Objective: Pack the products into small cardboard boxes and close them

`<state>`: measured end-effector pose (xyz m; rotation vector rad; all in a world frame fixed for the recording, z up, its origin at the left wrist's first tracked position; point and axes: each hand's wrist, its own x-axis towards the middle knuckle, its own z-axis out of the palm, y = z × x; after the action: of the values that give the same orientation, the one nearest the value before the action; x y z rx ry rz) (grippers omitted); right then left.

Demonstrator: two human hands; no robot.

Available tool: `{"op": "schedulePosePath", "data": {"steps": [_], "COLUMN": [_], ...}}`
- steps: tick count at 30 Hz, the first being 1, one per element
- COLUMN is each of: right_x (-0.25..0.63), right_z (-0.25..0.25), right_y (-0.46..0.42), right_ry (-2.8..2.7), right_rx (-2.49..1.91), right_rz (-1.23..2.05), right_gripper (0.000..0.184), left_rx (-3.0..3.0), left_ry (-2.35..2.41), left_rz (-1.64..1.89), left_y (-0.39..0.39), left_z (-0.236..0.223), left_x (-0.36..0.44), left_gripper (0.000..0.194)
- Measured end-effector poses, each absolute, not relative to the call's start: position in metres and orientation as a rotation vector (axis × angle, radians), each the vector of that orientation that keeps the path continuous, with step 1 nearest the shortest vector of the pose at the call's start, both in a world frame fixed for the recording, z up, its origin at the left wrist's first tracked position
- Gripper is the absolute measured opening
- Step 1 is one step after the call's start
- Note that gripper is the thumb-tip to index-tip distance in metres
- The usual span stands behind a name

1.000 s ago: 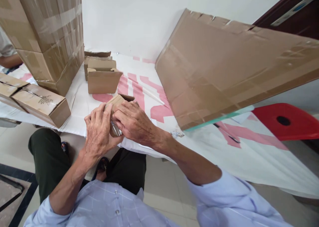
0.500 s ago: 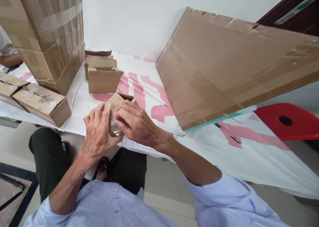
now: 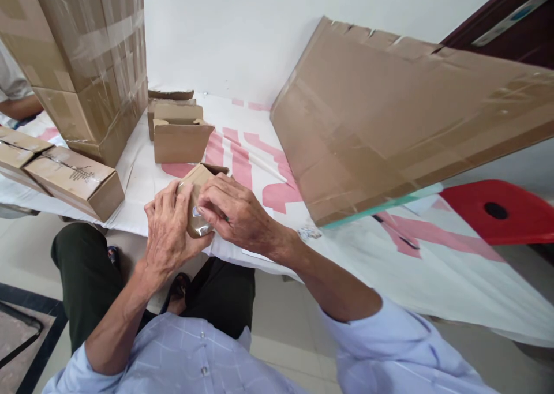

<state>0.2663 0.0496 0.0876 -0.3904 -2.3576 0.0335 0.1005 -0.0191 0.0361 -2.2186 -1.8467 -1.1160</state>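
Note:
A small brown cardboard box (image 3: 197, 177) is between my two hands at the table's front edge, its far end showing a dark opening. My left hand (image 3: 167, 226) wraps round its left side, thumb stretched along the near end. My right hand (image 3: 236, 212) lies over the box's right side with fingers curled in a pinch. What those fingertips grip is hidden, though they touch the box near a small blue-and-white mark. Shiny clear tape or film covers the box's near end. Behind it stand a few open cardboard boxes (image 3: 182, 143).
Tall taped cartons (image 3: 93, 65) rise at the left, with long closed boxes (image 3: 78, 180) before them. A large cardboard sheet (image 3: 389, 111) leans at the right. Beyond it is a red stool (image 3: 519, 212). A thin dark tool (image 3: 398, 232) lies on the cloth (image 3: 367, 267). A person's arm (image 3: 21, 107) shows far left.
Almost nothing differs. The right hand has shifted very slightly on the box, while the left hand keeps its hold.

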Motion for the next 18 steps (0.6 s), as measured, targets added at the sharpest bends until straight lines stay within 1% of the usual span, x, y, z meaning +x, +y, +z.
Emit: {"op": "schedulePosePath", "data": {"steps": [10, 18], "right_x": [0.2670, 0.2717], "right_z": [0.0863, 0.0823], "right_y": [0.0508, 0.0556], "right_ry": [-2.320, -2.104], "right_rx": [-0.396, -0.398], "right_rz": [0.061, 0.185], "right_gripper": [0.020, 0.015], "left_rx": [-2.221, -2.230], "left_ry": [-1.825, -1.841], "left_rz": [-1.096, -1.118], "left_y": [-0.0190, -0.0172], "left_z": [0.0354, 0.0364], "left_x": [0.0975, 0.0937], "left_gripper": [0.081, 0.092]}}
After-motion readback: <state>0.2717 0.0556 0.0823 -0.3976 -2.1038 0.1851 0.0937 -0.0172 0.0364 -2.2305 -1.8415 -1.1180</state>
